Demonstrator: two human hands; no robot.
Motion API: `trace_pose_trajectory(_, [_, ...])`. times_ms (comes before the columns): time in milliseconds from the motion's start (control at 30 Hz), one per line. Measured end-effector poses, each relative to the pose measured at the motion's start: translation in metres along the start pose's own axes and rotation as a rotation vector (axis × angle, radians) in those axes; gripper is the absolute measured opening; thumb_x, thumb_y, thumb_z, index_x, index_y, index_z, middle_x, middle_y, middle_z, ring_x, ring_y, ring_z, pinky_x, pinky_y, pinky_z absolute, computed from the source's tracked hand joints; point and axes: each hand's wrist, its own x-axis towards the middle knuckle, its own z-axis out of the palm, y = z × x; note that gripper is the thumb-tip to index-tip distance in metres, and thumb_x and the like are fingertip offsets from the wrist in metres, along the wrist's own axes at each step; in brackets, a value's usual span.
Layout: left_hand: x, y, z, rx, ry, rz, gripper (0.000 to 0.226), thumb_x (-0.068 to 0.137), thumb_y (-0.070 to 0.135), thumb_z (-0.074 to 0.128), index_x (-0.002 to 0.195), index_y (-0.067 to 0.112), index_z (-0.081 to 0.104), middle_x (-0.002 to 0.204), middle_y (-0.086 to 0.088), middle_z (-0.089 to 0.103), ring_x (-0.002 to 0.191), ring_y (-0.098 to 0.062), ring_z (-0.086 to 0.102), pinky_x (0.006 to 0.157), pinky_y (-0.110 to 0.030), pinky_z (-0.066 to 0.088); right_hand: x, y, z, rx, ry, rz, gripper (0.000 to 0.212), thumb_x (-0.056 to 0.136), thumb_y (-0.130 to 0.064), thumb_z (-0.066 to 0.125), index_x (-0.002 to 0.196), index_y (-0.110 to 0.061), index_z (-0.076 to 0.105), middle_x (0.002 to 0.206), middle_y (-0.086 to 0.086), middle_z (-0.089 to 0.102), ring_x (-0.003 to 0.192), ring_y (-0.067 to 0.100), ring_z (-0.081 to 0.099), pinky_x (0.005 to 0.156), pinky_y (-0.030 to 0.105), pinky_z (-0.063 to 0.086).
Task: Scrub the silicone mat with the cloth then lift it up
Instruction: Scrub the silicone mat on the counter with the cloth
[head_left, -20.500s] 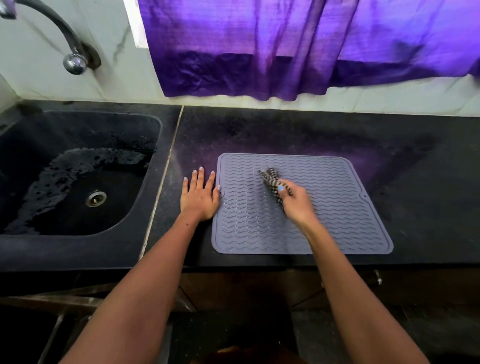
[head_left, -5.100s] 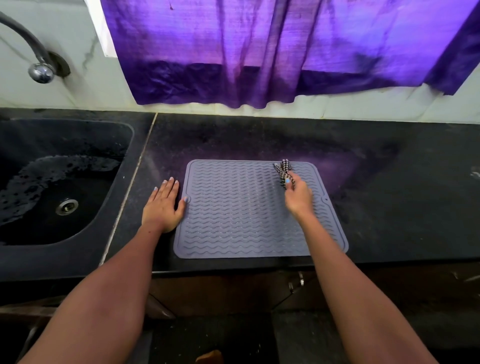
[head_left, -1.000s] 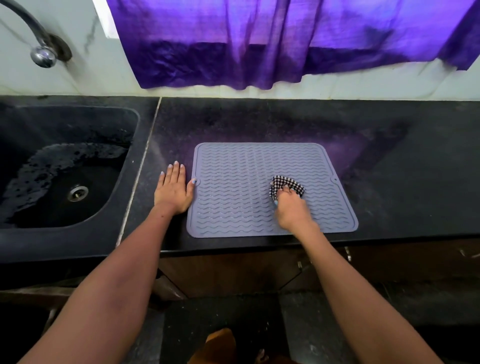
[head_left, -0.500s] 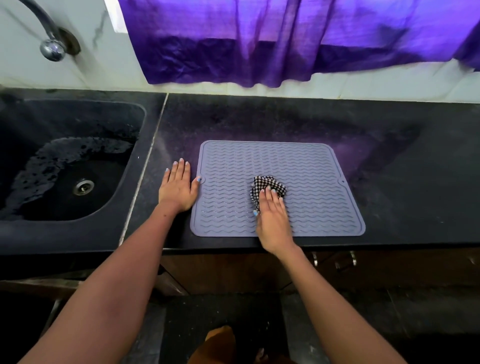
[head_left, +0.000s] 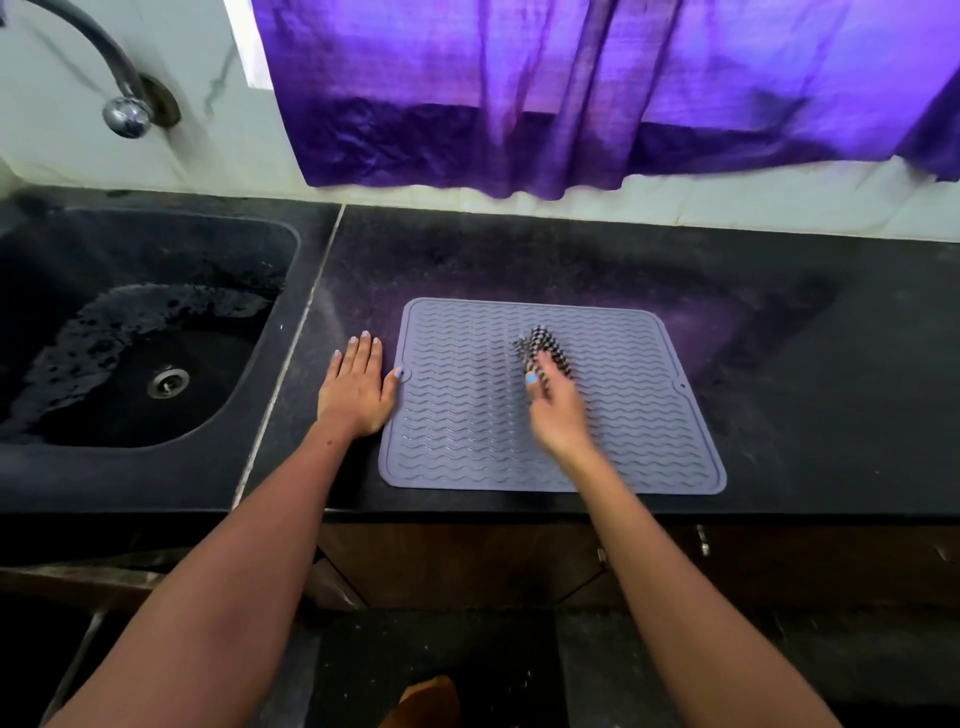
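The mat (head_left: 550, 395) lies flat on the black bench (head_left: 805, 374), its near edge just behind the bench's front edge. It is grey-lilac, with wavy ribs across its top face and a small tab on each side edge. No corner is raised.

Your left hand (head_left: 358, 387) rests palm down on the bench, just beside the mat's left edge. Its grip is spread: fingers straight and close together, pointing away from you. The thumb tip touches the left tab of the mat. This hand holds nothing.

Your right hand (head_left: 553, 405) is over the middle of the mat, slightly right of centre. Its grip is pinched on the cloth (head_left: 543, 348), a bunched black-and-white checked piece. The cloth sticks out beyond the fingertips toward the far edge of the mat. Hand and cloth are blurred, so you cannot tell how firmly the cloth presses on the ribs.

To the left of the bench, past a pale seam, sits a dark sink (head_left: 291, 249) with a wet floor and a metal drain (head_left: 167, 382). A tap (head_left: 117, 88) curves out of the wall above it. A purple curtain (head_left: 597, 93) hangs over the wall behind the bench.
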Motion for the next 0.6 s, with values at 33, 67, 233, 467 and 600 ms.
trace_pose_trajectory(33, [0.0, 0.0, 0.0, 0.0, 0.004, 0.001, 0.063, 0.1, 0.043, 0.016, 0.15, 0.006, 0.005, 0.159, -0.009, -0.001, 0.147, -0.02, -0.004, 0.119, -0.037, -0.005, -0.004, 0.008, 0.012, -0.119, -0.03, -0.084, 0.052, 0.098, -0.012, 0.036, 0.147, -0.016, 0.019, 0.155, -0.006, 0.016, 0.141, 0.014, 0.022, 0.116, 0.03, 0.016])
trace_pose_trajectory(67, [0.0, 0.0, 0.0, 0.002, 0.005, 0.001, 0.063, 0.1, 0.043, 0.015, 0.15, 0.006, 0.005, 0.159, -0.009, -0.001, 0.147, -0.02, -0.004, 0.119, -0.037, -0.005, -0.01, 0.015, 0.023, -0.269, -0.084, -0.144, 0.055, 0.098, -0.012, 0.036, 0.148, -0.016, 0.014, 0.157, -0.002, 0.009, 0.145, 0.015, 0.01, 0.119, 0.033, 0.007])
trace_pose_trajectory(233, [0.0, 0.001, 0.001, -0.004, 0.026, -0.007, 0.061, 0.101, 0.041, 0.019, 0.15, 0.006, 0.008, 0.159, -0.009, 0.001, 0.147, -0.021, -0.002, 0.119, -0.037, -0.004, -0.009, 0.041, 0.045, -0.766, -0.12, -0.311, 0.064, 0.099, -0.024, 0.035, 0.149, -0.01, -0.002, 0.158, 0.005, -0.007, 0.145, 0.016, -0.01, 0.115, 0.028, -0.011])
trace_pose_trajectory(467, [-0.001, 0.002, -0.002, -0.005, 0.017, -0.009, 0.061, 0.101, 0.04, 0.017, 0.15, 0.006, 0.007, 0.159, -0.009, 0.0, 0.147, -0.021, -0.004, 0.119, -0.036, -0.006, 0.003, 0.029, 0.036, -0.605, -0.303, -0.232, 0.057, 0.099, -0.019, 0.035, 0.149, -0.012, 0.006, 0.157, -0.001, -0.002, 0.145, 0.016, -0.004, 0.117, 0.03, -0.004])
trace_pose_trajectory(600, [-0.002, 0.003, -0.003, 0.0, 0.012, -0.007, 0.061, 0.101, 0.04, 0.016, 0.15, 0.006, 0.006, 0.159, -0.009, 0.0, 0.147, -0.02, -0.004, 0.119, -0.036, -0.006, 0.022, -0.004, 0.015, 0.372, -0.218, 0.169, 0.043, 0.099, -0.011, 0.035, 0.142, -0.013, 0.035, 0.137, 0.001, 0.046, 0.126, 0.02, 0.042, 0.109, 0.034, 0.031])
